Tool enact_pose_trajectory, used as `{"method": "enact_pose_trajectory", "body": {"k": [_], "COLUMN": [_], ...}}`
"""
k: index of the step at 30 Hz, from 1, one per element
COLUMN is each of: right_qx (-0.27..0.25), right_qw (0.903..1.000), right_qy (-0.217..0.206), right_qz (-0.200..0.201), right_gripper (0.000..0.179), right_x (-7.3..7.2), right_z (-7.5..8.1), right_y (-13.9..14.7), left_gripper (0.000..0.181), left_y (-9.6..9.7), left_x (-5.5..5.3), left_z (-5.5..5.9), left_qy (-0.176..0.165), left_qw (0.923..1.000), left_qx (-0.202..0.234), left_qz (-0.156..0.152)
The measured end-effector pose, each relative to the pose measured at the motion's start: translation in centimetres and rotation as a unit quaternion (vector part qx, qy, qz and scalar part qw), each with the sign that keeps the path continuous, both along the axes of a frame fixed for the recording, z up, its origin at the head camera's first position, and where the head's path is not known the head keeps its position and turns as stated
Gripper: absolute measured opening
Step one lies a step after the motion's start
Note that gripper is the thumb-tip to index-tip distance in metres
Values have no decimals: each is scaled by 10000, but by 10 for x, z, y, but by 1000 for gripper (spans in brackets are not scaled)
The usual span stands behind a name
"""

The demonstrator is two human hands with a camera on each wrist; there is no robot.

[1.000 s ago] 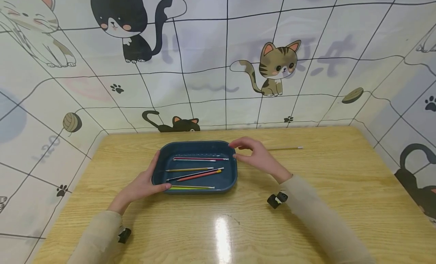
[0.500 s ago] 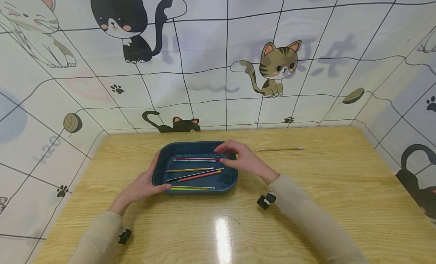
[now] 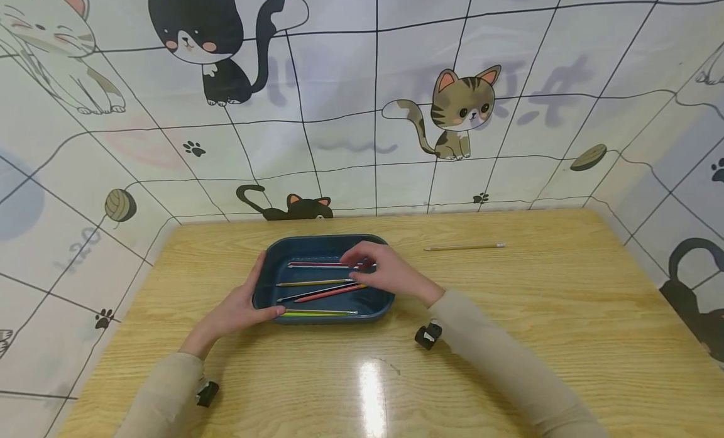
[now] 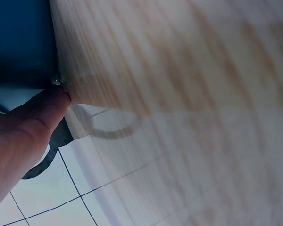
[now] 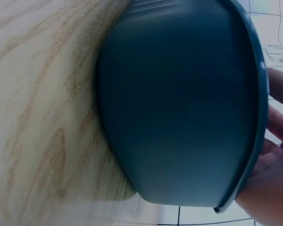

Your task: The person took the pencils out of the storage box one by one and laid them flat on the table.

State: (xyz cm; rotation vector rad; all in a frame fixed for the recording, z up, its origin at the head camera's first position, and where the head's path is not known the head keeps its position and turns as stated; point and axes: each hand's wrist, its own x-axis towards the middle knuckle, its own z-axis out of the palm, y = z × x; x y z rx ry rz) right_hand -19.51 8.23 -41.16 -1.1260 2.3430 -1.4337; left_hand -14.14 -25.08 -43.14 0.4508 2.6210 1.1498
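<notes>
Several pencils (image 3: 330, 293) inside; left hand (image 3: 240, 308) — gripping tray (image 3: 317, 247)

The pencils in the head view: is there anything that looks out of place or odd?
Yes, one: a yellow-brown pencil lies alone on the table, to the right of the blue tray, while the other pencils lie inside it. Nothing looks spilled.

Table (image 3: 339, 362): pale wood grain is shown, a glare streak (image 3: 372, 394) reflected at six o'clock.
Tray (image 3: 311, 248): dark blue, placed toward eleven o'clock.
Loose pencil (image 3: 464, 247): laid at two o'clock, its tip pointed toward nine.
</notes>
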Motion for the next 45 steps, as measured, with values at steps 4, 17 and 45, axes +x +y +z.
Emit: {"method": "enact_pose_trajectory", "body": {"k": [4,17,45], "right_qx": [97,546,1921], "right_qw": [9999,9977,9810], "right_qy": [47,13,-11], "right_qz": [85,396,263], "right_gripper": [28,25,23], "right_x": [-1,-7,-23], "right_z": [1,-2,-16], "right_y": [-5,-25,-53], "left_gripper": [113,113,113], "left_y": [0,0,0], "left_x": [0,1,1], "left_z": [0,-3,-1], "left_qy": [19,-76,-32], "left_qw": [10000,9999,9999], "left_qx": [3,70,109], "left_qz": [-1,36,37]}}
